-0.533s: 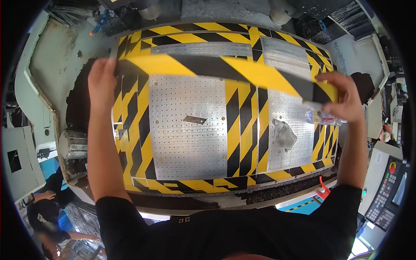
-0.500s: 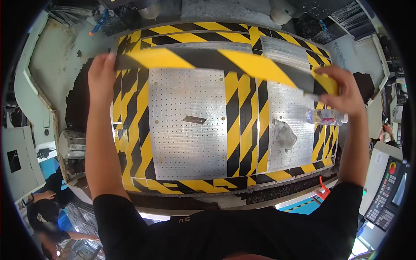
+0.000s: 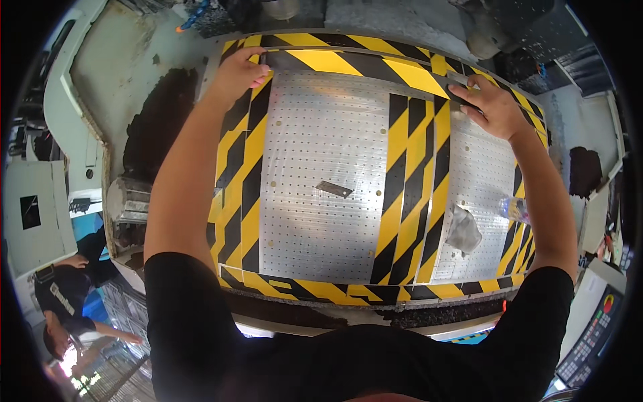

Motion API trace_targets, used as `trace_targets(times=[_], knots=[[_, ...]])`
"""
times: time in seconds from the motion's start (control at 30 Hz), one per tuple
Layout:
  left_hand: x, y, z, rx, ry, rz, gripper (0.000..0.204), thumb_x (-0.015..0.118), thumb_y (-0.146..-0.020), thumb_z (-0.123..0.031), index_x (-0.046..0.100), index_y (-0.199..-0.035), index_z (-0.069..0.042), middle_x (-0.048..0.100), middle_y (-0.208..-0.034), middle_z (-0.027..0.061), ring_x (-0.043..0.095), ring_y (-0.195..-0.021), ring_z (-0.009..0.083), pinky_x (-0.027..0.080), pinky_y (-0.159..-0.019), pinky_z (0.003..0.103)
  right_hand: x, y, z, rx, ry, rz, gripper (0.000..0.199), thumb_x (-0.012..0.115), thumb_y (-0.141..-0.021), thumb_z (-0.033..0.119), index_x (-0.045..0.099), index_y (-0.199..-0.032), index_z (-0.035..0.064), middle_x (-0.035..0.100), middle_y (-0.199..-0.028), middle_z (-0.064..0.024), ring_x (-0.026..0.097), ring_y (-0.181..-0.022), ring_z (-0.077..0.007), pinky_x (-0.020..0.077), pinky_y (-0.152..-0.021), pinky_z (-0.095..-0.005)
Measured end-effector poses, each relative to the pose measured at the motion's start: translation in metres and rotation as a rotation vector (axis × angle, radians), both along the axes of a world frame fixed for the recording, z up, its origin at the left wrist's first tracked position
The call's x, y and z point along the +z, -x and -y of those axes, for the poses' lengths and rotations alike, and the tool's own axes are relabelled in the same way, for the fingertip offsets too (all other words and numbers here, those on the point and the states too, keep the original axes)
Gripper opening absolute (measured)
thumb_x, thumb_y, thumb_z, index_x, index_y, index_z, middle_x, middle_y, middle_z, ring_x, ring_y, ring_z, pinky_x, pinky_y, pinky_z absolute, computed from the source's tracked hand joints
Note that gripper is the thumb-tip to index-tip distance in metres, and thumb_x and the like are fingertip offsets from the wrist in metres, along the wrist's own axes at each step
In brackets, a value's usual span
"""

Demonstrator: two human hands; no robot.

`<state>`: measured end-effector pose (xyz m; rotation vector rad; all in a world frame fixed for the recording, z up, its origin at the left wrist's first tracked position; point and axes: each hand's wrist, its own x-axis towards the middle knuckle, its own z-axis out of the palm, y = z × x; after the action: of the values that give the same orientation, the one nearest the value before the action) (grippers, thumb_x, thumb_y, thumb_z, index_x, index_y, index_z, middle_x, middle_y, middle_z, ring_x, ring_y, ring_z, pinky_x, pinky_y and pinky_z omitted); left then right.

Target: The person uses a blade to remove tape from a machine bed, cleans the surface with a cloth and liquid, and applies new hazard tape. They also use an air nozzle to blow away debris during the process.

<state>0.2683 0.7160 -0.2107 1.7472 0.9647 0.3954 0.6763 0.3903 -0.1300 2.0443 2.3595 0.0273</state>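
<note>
A strip of black-and-yellow hazard tape (image 3: 355,65) stretches between my hands along the far side of the perforated metal plate (image 3: 315,141). My left hand (image 3: 236,75) pinches its left end near the plate's far left corner. At the right end, my right hand (image 3: 494,107) has its fingers and thumb around the tape, partly hiding it. The strip lies close over the far taped border; whether all of it touches cannot be told. On the plate rests a small flat metal blade (image 3: 334,189) with a hole at one end.
A crumpled grey rag (image 3: 463,231) lies on the right section, near a plastic bottle (image 3: 514,209) partly behind my right forearm. Hazard tape borders the plates. A machine control panel (image 3: 589,335) stands at lower right; another person (image 3: 67,295) is at lower left.
Both hands have carried the tape strip away from me to the plate's far edge, and it is lower now. The view has shifted, so the plate appears further right.
</note>
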Motion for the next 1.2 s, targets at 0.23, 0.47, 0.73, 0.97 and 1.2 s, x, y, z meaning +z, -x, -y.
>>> trace_targets(times=[0.23, 0.47, 0.73, 0.97, 1.2], knots=[[-0.007, -0.005, -0.006, -0.01, 0.058, -0.155, 0.025, 0.07, -0.089, -0.012, 0.064, -0.111, -0.001, 0.069, -0.092, 0.009, 0.064, -0.081, 0.0161, 0.051, -0.073, 0.029, -0.021, -0.007, -0.007, 0.137, -0.104, 0.222, 0.051, 0.065, -0.089, 0.011, 0.06, -0.133, 0.0361, 0.059, -0.118, -0.0081, 0.062, -0.103, -0.0263, 0.0549, -0.083, -0.0364], [-0.013, -0.022, 0.001, -0.069, -0.278, -0.353, 0.018, 0.072, -0.088, -0.016, 0.065, -0.094, -0.001, 0.066, -0.088, 0.0034, 0.058, -0.08, 0.0129, 0.047, -0.074, 0.029, -0.031, 0.005, -0.005, 0.033, -0.027, 0.422, 0.066, 0.06, -0.084, -0.004, 0.06, -0.134, 0.0389, 0.059, -0.117, -0.0081, 0.058, -0.11, -0.0249, 0.0507, -0.093, -0.0365], [-0.023, -0.018, -0.01, -0.066, -0.237, -0.391, 0.027, 0.075, -0.086, -0.02, 0.07, -0.106, -0.003, 0.071, -0.097, 0.0111, 0.066, -0.089, 0.0217, 0.051, -0.082, 0.033, -0.04, 0.005, -0.009, 0.009, -0.035, 0.422, 0.064, 0.062, -0.082, -0.005, 0.062, -0.131, 0.0365, 0.06, -0.12, -0.0118, 0.059, -0.111, -0.0278, 0.0473, -0.095, -0.0387], [-0.02, -0.021, -0.004, -0.084, -0.283, -0.406, 0.026, 0.076, -0.085, -0.021, 0.07, -0.102, -0.002, 0.071, -0.093, 0.0099, 0.066, -0.085, 0.0202, 0.051, -0.078, 0.033, -0.042, 0.005, -0.007, 0.021, -0.029, 0.412, 0.062, 0.061, -0.083, -0.004, 0.063, -0.131, 0.0348, 0.06, -0.12, -0.0116, 0.058, -0.111, -0.028, 0.0466, -0.094, -0.0387], [-0.014, -0.025, 0.003, -0.053, -0.269, -0.465, 0.026, 0.076, -0.084, -0.025, 0.069, -0.099, -0.004, 0.07, -0.094, 0.0105, 0.066, -0.086, 0.0228, 0.051, -0.078, 0.033, -0.042, 0.008, -0.008, -0.017, 0.008, 0.418, 0.062, 0.06, -0.083, -0.004, 0.061, -0.132, 0.0345, 0.059, -0.12, -0.0117, 0.056, -0.114, -0.0285, 0.0442, -0.096, -0.0411]])
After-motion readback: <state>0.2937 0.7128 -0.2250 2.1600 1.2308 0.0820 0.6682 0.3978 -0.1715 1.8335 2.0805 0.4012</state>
